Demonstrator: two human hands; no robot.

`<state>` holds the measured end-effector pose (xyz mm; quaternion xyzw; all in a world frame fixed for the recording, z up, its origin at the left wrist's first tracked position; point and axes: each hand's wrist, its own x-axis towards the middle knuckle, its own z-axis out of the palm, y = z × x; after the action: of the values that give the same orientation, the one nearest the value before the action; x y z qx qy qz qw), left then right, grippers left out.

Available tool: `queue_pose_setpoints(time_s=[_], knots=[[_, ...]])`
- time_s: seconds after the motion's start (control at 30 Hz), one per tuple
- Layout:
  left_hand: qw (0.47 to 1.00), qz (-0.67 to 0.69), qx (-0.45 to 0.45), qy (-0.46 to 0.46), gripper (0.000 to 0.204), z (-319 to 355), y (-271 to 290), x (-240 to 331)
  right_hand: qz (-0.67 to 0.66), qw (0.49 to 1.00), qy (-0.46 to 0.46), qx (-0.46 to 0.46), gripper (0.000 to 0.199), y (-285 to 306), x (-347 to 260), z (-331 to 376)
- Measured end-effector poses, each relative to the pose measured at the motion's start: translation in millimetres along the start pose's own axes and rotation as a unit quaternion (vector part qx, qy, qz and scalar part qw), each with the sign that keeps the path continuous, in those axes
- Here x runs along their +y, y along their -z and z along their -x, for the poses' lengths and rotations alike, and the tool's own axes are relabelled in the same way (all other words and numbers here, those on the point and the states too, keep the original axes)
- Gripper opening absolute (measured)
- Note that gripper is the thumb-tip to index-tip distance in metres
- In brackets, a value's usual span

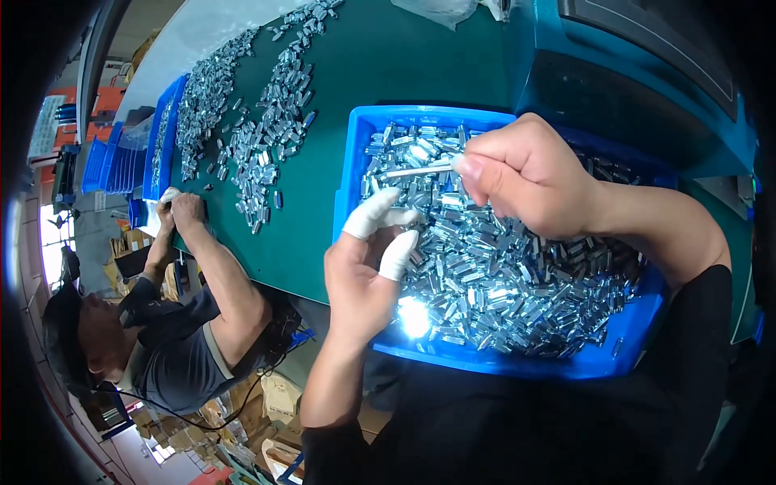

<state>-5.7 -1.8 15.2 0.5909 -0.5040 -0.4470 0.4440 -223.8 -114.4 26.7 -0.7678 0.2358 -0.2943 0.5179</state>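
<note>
My right hand point(529, 174) is closed over the far part of a blue bin point(356, 153), pinching a slim silver metal rod point(416, 171) that points left. A white finger cot shows at its fingertips. Beside the rod, a little nearer to me, my left hand point(368, 259) has its thumb and fingers curved and spread apart, with white cots on them. Nothing clearly shows between those fingers. Under both hands lies a heap of small shiny metal hex pieces point(501, 283) that fills much of the bin.
More metal pieces point(263, 145) lie spread on the green table point(364, 69) to the left. Beyond them stands another blue bin point(164, 141). A co-worker point(178, 347) works at the table's left edge. A teal machine point(622, 97) rises at the far right.
</note>
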Motion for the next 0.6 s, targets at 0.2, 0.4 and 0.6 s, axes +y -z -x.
queue_pose_setpoints(time_s=[0.2, 0.4, 0.6], knots=[[0.994, -0.005, 0.097, -0.052, 0.027, 10, 31, -14, -0.059, 0.998, -0.023, -0.002, 0.039, -1, -1, 1], [0.878, -0.391, 0.248, -0.120, 0.024, -26, 113, -54, -0.034, 0.996, -0.054, -0.058, 0.040, -3, 3, 5], [0.772, -0.577, 0.218, -0.154, 0.024, -52, 125, -70, -0.024, 0.996, -0.024, -0.086, 0.038, -9, 2, 7]])
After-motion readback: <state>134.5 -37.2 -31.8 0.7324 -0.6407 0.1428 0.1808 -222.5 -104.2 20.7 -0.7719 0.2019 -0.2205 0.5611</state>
